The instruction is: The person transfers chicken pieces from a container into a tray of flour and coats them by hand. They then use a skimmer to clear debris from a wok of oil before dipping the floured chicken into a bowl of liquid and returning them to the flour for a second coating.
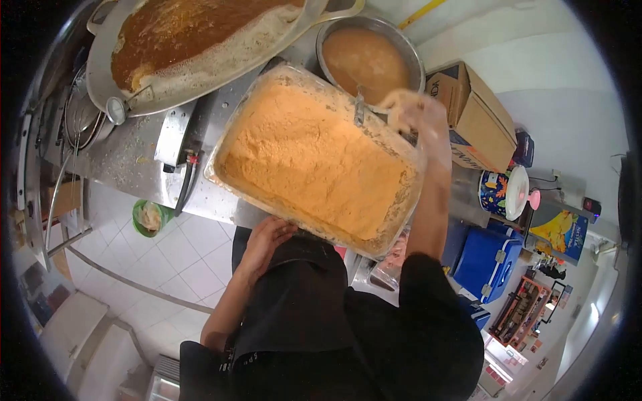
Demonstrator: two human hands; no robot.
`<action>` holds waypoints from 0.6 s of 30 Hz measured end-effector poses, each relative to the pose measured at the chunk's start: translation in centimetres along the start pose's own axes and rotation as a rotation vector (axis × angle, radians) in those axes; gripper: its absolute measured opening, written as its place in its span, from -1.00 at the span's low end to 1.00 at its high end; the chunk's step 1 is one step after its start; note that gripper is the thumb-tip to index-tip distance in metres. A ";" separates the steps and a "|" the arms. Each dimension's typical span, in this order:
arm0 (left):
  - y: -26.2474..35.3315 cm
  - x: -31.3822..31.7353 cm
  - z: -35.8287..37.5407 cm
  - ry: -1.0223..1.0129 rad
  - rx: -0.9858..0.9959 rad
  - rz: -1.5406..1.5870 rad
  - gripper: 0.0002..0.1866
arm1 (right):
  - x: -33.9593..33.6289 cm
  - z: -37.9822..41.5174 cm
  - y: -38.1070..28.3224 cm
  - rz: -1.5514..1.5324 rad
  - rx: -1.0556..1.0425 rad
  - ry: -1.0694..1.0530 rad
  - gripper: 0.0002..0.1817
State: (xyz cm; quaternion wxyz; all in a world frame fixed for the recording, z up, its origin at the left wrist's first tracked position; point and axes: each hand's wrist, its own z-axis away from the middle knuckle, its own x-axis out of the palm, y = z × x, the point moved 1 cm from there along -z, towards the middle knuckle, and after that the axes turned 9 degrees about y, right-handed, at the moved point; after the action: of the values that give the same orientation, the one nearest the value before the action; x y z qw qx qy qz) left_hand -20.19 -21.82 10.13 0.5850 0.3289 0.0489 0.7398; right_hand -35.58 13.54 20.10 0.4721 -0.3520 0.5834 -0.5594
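A large clear rectangular tub [314, 160] of orange-coloured powder lies at a slant in front of me, its near side over the counter's edge. Powder clings to its inner walls. My left hand [266, 242] is at the tub's near side, fingers fairly straight and fingertips right at the outer wall. Over the far right rim is my right hand [416, 115], smeared by motion, with its fingers bent. A small shiny grey strip [359, 110] shows at the rim beside it. Just beyond stands a metal bowl [420, 67] of cloudy orange-brown liquid.
A wide pan [100, 73] of foaming brown oil stands at upper left, a dial thermometer [116, 110] at its rim. A whisk [79, 127] is farther left. Cardboard box [485, 123] and blue cooler [487, 264] are at right. A green bucket [150, 217] stands on the floor.
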 end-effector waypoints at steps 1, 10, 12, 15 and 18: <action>-0.1 -0.1 -0.2 -0.002 -0.004 0.005 -0.74 | 0.5 -2.9 -0.4 0.071 0.060 0.047 -0.83; 0.6 0.6 0.4 0.048 0.042 -0.093 -0.70 | 0.9 -17.7 8.0 0.975 -0.251 0.092 -0.78; -0.1 0.7 -0.1 0.063 0.055 -0.156 -0.70 | 0.4 -12.8 4.2 1.042 -0.294 0.200 -0.74; -2.0 0.4 -1.7 0.157 0.272 -0.213 -0.69 | 2.0 -1.2 -1.5 0.818 0.067 0.256 -0.70; -2.4 0.2 -2.9 0.166 0.267 -0.267 -0.71 | 1.8 4.7 9.0 0.567 0.155 0.097 -0.68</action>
State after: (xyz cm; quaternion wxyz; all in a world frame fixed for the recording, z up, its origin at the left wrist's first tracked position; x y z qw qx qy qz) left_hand -19.83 -20.04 6.86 0.6230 0.3320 0.2374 0.6673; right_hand -30.63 11.51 11.29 0.6065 -0.1108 0.6357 -0.4645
